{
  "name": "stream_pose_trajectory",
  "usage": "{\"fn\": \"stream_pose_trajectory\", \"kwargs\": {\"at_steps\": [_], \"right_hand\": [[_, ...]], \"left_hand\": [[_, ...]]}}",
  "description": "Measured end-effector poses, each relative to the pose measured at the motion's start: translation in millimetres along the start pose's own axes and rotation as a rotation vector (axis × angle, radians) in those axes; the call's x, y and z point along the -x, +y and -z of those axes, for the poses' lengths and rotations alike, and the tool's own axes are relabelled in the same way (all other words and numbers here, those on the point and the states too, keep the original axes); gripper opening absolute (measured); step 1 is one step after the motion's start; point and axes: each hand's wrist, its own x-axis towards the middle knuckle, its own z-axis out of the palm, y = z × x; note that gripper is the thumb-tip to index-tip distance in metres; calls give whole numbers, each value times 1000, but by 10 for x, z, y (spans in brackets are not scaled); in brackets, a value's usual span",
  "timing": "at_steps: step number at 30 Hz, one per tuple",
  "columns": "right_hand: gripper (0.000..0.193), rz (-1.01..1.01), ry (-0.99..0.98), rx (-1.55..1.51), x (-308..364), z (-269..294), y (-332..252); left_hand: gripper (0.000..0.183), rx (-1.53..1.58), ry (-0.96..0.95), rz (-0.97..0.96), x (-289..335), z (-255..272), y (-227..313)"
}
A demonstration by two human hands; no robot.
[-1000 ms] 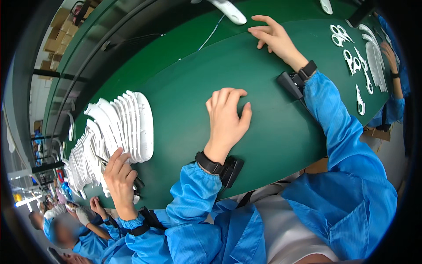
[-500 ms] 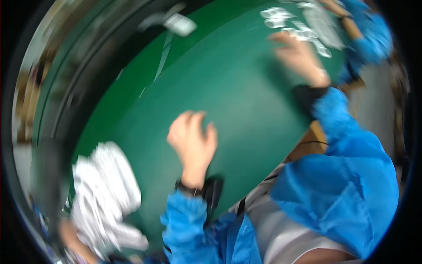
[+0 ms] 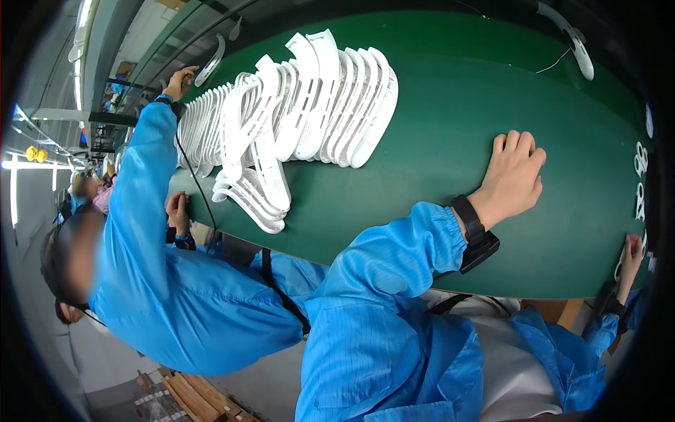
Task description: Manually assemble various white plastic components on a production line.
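Palm down over the green table (image 3: 436, 204), my left hand (image 3: 513, 172) has its fingers loosely bent and slightly apart. It holds nothing. To its left lies a row of long, curved white plastic shells with slots (image 3: 365, 116), leaning on one another, with several lying crosswise on top. My right hand (image 3: 632, 254) is at the far right, small and near the rim of the view. Its fingers are drawn together beside small white looped pieces (image 3: 640, 200). What lies between those fingertips is too small to make out.
On the left a co-worker in a blue jacket (image 3: 190, 309) reaches one hand (image 3: 179, 83) to the table's far side, near a single white shell (image 3: 211, 62). Their other hand (image 3: 178, 211) is at the near edge. Another white shell (image 3: 580, 53) lies at the back right.
The view has swung left, bringing the shell row and the co-worker fully in. My left hand's fingers are more bent than before. My right hand now appears at the far right.
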Motion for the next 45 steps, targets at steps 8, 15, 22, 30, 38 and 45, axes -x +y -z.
{"fn": "stream_pose_trajectory", "kwargs": {"at_steps": [8,15,22,30,38,45], "right_hand": [[18,126,130,-140,-294,-311,-557],[19,273,15,-381,-707,-1506,-2516],[38,804,242,-322,-702,-1808,-2789],[34,587,-286,-123,-473,-1783,-2996],[26,533,-437,-314,-538,-1785,-2892],[16,423,-202,-403,-526,-1885,-2852]], "left_hand": [[22,33,-3,-1,-12,28,26],[21,-3,-78,33,-21,65,-14],[19,-15,-117,39,-79,116,-39],[16,-25,-161,71,-97,110,-32],[17,-26,-133,46,-60,103,-53],[18,-38,-111,23,-38,91,-63]]}}
